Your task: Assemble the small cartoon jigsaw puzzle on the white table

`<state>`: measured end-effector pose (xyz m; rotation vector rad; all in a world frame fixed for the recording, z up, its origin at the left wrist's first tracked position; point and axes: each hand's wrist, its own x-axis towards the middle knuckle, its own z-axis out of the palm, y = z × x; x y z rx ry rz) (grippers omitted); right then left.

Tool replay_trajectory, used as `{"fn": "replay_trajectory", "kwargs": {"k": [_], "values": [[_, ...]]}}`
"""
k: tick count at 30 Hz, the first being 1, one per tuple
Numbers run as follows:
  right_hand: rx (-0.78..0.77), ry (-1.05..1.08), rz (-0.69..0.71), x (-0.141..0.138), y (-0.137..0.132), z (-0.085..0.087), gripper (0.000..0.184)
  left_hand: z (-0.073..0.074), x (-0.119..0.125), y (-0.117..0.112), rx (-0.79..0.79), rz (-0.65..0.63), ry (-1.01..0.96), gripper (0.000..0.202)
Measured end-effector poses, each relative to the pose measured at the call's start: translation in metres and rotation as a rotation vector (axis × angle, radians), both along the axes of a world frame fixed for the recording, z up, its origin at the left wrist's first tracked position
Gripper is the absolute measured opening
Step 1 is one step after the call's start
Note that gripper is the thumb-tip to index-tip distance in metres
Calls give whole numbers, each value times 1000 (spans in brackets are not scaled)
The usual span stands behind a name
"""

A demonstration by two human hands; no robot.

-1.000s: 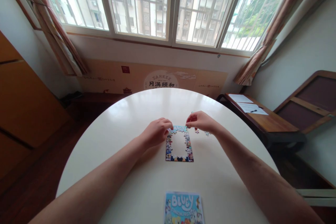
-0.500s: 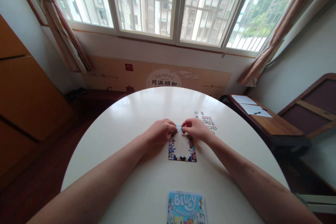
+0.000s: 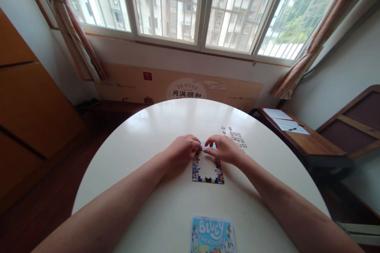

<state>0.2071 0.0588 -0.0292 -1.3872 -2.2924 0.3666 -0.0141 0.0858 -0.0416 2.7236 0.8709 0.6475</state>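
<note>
A partly joined jigsaw puzzle lies on the white table, a border of pieces around a bare middle. My left hand rests at its top left corner, fingers curled and closed on the puzzle's edge; its fingertips hide the pieces under them. Over the top right part is my right hand, thumb stretched out towards the left fingertips and index finger arched above it, with a gap between. Light blue pieces show between the hands. Several loose puzzle pieces are spread beyond my right hand.
A blue "Bluey" picture sheet lies near me on the round white table. At the right, a wooden bench carries papers and a pen. A barred window and curtains are beyond the table.
My right thumb and fingers have parted from a pinch, and the thumb has reached left over the puzzle's top. My left hand stays at the corner. The view has shifted slightly.
</note>
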Motion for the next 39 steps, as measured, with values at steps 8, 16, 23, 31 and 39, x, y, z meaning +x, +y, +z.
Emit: {"fn": "replay_trajectory", "kwargs": {"k": [8, 16, 23, 31, 39], "values": [[26, -48, 8, 3, 0, -1, 7, 0, 0, 0, 0, -2, -3, 32], [13, 15, 114, 10, 7, -6, 14, 1, 0, -1, -2, -2, -5, 32], [21, 79, 184, 11, 9, -9, 16, 2, 0, -3, -14, 3, -7, 32], [-34, 16, 151, 10, 7, -6, 18, 1, 0, -2, -17, 8, -6, 32], [162, 174, 11, 26, 13, 6, 25, 1, 0, -2, -15, 29, -9, 31]]}}
